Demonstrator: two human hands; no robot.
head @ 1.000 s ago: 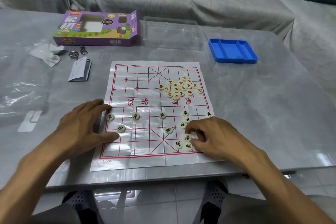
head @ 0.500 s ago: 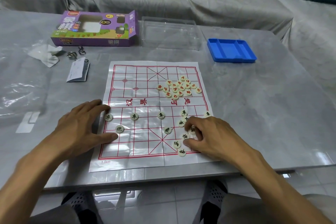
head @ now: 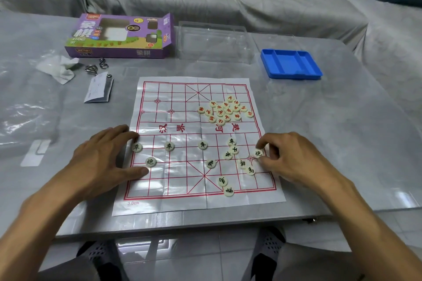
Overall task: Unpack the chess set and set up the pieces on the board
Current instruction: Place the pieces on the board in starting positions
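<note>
A white paper xiangqi board (head: pixel 178 121) with red lines lies on the grey table. Several cream discs with red characters (head: pixel 225 109) are heaped on its far right half. Black-character discs are spread over the near half, among them two at the left edge (head: pixel 137 147) and a cannon disc (head: pixel 150 162). My left hand (head: pixel 102 159) rests flat on the board's left edge, fingers spread. My right hand (head: pixel 294 157) pinches a black cannon disc (head: pixel 258 153) near the board's right edge. More black discs (head: pixel 245 166) lie just left of that hand.
A purple game box (head: pixel 118 36) lies at the far left, a clear plastic lid (head: pixel 214 41) beside it and a blue tray (head: pixel 291 64) at the far right. Crumpled tissue (head: pixel 59 68), metal rings (head: pixel 96 67) and a folded leaflet (head: pixel 98 90) lie left of the board.
My right hand has moved from the black discs near the lower right up and to the right, carrying one cannon disc toward the board's right edge. My left hand has stayed put.
</note>
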